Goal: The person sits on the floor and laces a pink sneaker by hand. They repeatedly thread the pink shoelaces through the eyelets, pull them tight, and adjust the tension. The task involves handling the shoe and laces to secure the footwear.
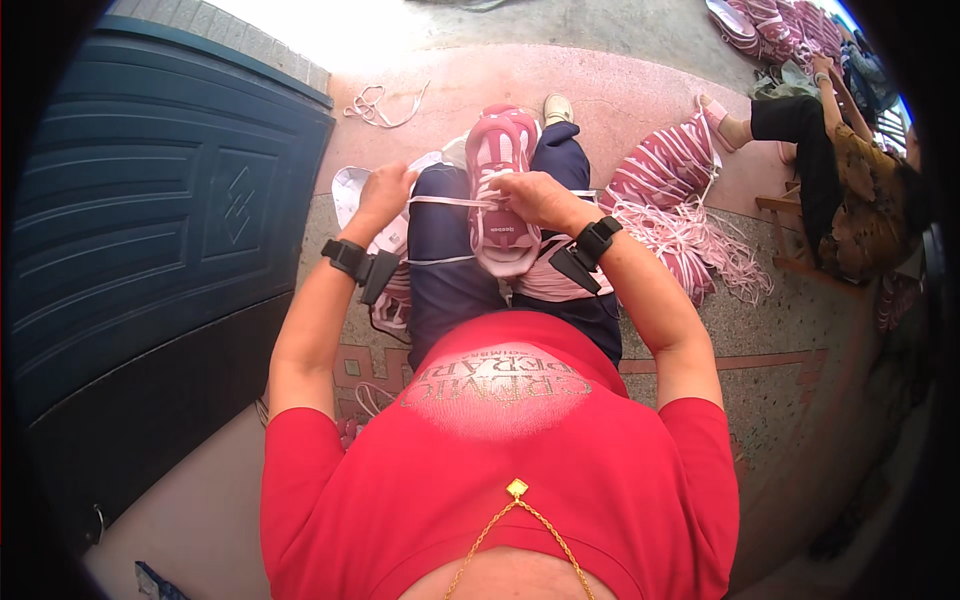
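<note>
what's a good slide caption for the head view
Right hand at the white laces of a pink shoe, left hand nearby.

From the person's head, the left fisheye camera looks steeply down, close above the red shirt [400, 490], facing outward past the shoe [494, 160] to the floor [610, 80].

You sat in what looked like an informal shoe workshop: a pink shoe [504, 150] at your knees, bundled shoe parts [655, 172] and heaped laces [735, 262] alongside, a co-worker [868, 205] seated nearby.

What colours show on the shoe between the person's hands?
The shoe is dusky pink and white, clearest in the head view.
</note>
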The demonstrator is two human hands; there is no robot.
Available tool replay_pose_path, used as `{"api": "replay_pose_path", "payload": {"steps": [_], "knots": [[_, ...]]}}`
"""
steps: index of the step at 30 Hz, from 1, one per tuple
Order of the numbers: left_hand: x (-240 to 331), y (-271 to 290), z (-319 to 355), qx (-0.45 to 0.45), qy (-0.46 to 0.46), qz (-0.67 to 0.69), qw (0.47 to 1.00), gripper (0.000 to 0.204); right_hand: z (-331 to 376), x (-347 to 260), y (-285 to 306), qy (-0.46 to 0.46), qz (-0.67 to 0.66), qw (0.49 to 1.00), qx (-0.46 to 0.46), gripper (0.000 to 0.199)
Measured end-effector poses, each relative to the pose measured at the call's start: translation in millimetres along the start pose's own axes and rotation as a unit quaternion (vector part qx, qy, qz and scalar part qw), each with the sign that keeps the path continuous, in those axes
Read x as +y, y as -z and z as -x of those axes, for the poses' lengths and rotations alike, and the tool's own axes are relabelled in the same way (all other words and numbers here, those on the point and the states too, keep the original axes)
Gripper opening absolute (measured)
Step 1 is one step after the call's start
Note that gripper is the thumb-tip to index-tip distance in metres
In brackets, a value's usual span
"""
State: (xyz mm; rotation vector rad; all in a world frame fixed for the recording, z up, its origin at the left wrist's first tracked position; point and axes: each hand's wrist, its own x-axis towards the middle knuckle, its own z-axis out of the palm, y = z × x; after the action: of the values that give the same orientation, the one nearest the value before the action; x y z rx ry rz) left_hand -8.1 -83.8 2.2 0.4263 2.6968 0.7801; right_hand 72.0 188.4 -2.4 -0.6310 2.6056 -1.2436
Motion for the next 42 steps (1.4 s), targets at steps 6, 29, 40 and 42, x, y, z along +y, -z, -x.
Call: {"api": "replay_pose_path", "payload": {"steps": [6,29,40,42], "knots": [[65.3,-40.0,15.7,-0.006,-0.125,0.041,0.991,0.024,-3.1,17.3,3.9,0.032,-0.053,0.997,-0.048,0.026],[46.0,-15.8,-4.6,-0.239,0.309,0.326,0.861,0.025,0.1,-12.7,4.3,-0.099,0.177,0.975,0.094,0.014],[-75.3,245.3,-6.4,0.070,0.089,0.624,0.773,0.019,59.6,-7.6,9.7,-0.214,-0.201,0.956,-0.004,0.020],[-67.3,268.5,-0.9,0.128,0.044,0.592,0.795,0.020,55.9,-7.7,0.6,-0.236,-0.171,0.956,0.020,0.020]]}}
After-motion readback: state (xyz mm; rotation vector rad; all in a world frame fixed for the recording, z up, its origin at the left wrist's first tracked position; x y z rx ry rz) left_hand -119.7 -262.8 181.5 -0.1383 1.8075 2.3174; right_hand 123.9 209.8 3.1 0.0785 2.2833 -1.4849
